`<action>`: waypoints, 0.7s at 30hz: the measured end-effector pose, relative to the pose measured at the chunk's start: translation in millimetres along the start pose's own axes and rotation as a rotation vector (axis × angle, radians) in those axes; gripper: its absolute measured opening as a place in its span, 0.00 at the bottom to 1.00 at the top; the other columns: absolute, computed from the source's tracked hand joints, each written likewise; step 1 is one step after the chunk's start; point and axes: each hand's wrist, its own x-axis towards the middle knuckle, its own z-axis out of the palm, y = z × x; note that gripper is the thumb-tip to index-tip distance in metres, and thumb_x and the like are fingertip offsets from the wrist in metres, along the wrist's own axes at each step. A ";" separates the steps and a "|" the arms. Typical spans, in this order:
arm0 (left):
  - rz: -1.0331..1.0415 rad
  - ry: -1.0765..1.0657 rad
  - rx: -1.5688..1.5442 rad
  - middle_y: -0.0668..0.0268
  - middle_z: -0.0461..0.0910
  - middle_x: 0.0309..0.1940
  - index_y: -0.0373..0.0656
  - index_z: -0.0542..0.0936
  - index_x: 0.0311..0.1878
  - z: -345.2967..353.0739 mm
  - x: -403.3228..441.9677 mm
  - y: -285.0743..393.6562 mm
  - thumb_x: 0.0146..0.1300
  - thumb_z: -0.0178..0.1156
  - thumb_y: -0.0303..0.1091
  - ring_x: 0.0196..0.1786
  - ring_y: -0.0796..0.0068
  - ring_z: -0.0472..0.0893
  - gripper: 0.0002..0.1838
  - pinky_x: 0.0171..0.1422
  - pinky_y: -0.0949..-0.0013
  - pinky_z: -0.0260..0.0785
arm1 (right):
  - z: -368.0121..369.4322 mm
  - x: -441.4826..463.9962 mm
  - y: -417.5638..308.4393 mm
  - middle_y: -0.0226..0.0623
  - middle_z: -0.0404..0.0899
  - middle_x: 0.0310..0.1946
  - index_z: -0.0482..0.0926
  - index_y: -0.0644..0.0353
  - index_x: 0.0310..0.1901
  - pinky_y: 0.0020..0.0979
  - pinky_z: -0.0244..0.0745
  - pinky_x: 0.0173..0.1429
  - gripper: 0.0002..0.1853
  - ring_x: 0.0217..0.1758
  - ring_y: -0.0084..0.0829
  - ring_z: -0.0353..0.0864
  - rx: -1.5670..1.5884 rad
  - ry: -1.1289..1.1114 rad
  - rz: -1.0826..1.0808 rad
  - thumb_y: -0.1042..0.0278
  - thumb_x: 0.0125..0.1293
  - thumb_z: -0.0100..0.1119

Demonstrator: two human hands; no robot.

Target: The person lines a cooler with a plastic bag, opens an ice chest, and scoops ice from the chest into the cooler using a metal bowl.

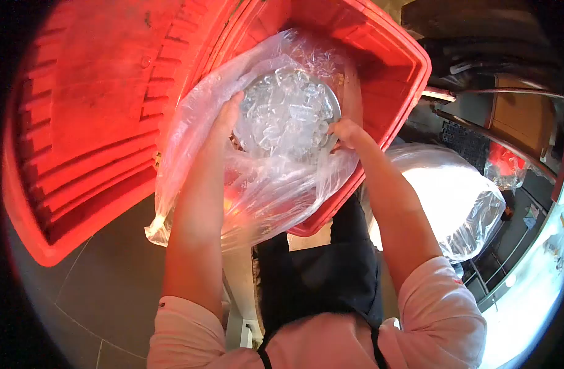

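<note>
A round metal bowl (338,106) full of clear ice cubes (287,109) is between my hands, over a clear plastic bag (263,184) inside a red bin (397,74). My left hand (230,115) grips the bowl's left side; its thumb shows along the edge and the other fingers are hidden. On the opposite side, my right hand (348,133) is closed on the rim with bent fingers. The bag spreads around and below the bowl, and its loose edge hangs over the front of the bin.
The bin's large red lid (97,92) stands open at the left. To the right sits a brightly lit clear plastic bag (445,197) near metal rails (500,138). Dark floor tiles (103,289) lie at the lower left, and my black apron (319,283) is close to the bin.
</note>
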 end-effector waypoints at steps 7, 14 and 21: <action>0.341 -0.007 -0.217 0.53 0.68 0.66 0.33 0.68 0.65 -7.5 2.5 -4.7 0.68 0.48 0.47 0.69 0.63 0.65 0.30 0.73 0.65 0.52 | 5.8 -23.9 6.3 0.49 0.80 0.41 0.71 0.74 0.52 0.46 0.83 0.38 0.20 0.39 0.45 0.83 0.104 0.029 -0.079 0.78 0.56 0.55; 0.368 -0.058 -0.345 0.59 0.74 0.60 0.40 0.78 0.58 -8.9 -4.7 16.3 0.65 0.52 0.43 0.64 0.67 0.69 0.23 0.70 0.67 0.55 | -15.1 19.1 69.9 0.48 0.79 0.38 0.74 0.74 0.51 0.42 0.80 0.31 0.20 0.35 0.42 0.82 -0.140 -0.073 -0.471 0.75 0.55 0.57; 0.420 -0.044 -0.160 0.63 0.77 0.57 0.43 0.81 0.55 -15.0 -36.3 40.1 0.63 0.55 0.42 0.61 0.68 0.72 0.21 0.70 0.66 0.56 | 46.3 -113.0 20.5 0.50 0.78 0.39 0.70 0.75 0.54 0.40 0.79 0.29 0.23 0.29 0.42 0.81 0.094 0.073 -0.209 0.76 0.55 0.56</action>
